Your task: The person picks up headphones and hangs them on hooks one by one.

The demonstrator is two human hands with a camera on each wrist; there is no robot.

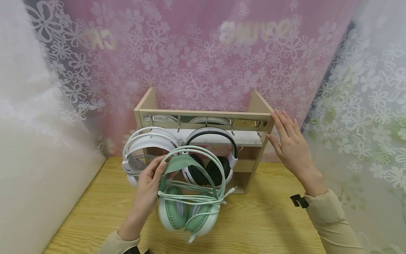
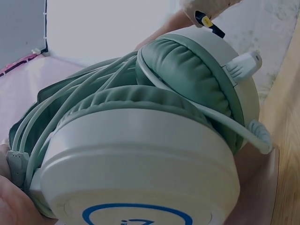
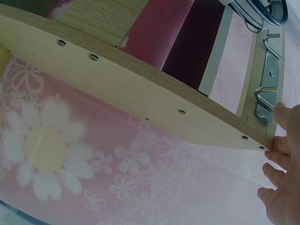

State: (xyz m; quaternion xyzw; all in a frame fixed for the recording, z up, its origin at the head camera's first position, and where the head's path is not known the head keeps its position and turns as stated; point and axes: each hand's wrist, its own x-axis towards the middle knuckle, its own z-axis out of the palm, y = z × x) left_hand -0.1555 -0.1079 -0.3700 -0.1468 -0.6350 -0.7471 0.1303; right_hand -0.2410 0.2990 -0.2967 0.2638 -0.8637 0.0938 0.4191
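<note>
A pair of white-and-green headphones (image 1: pixel 206 221), its pale cable bundled across it, hangs from my left hand (image 1: pixel 148 185), which grips the headband on its left side. In the left wrist view, one ear cup (image 2: pixel 140 150) with a blue ring faces the camera, and part of the left hand (image 2: pixel 18 204) shows at the edge. The wooden shelf rack (image 1: pixel 203 113) stands behind the headphones. My right hand (image 1: pixel 290 146) touches the rack's upper right corner with extended fingers. In the right wrist view, that hand (image 3: pixel 288 164) lies by the end of the side panel (image 3: pixel 140 98).
White headphones (image 1: pixel 150 143) hang at the rack's left; white headphones with black ear pads (image 1: pixel 219 171) hang near its middle. A metal hook (image 1: pixel 259 128) is at the right end of the row. Below is a wood-grain table (image 1: pixel 263 225); behind stands a flowered pink curtain (image 1: pixel 196 63).
</note>
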